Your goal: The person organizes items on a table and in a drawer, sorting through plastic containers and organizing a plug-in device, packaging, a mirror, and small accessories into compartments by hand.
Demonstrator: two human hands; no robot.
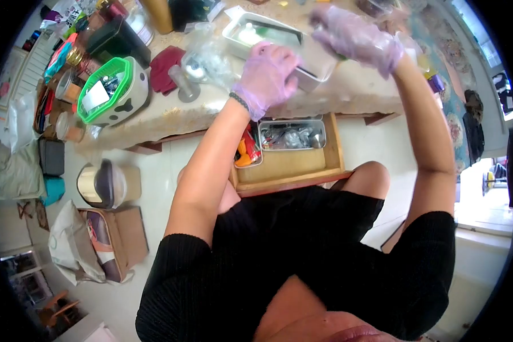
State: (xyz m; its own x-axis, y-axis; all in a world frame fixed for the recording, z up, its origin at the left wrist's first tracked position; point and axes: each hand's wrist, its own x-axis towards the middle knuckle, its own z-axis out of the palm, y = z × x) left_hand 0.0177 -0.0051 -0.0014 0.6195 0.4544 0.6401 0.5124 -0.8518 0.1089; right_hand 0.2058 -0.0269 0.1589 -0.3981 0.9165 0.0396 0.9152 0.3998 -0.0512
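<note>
Both of my hands wear thin, translucent purple gloves. My left hand is at the near side of a long white plastic box on the table, its fingers curled against the rim. A white item and something dark lie inside the box, partly hidden. Over the box's right end is my right hand, smeared by motion; I cannot make out its fingers or whether it holds anything. Left of my left hand lie a crumpled clear plastic bag, a clear cylindrical container and a dark red cloth.
Below the table edge, a wooden drawer stands pulled out, with a bin of small packets and an orange-handled item. A green-rimmed basket sits at the table's left. A lidded bin and a carton are on the floor.
</note>
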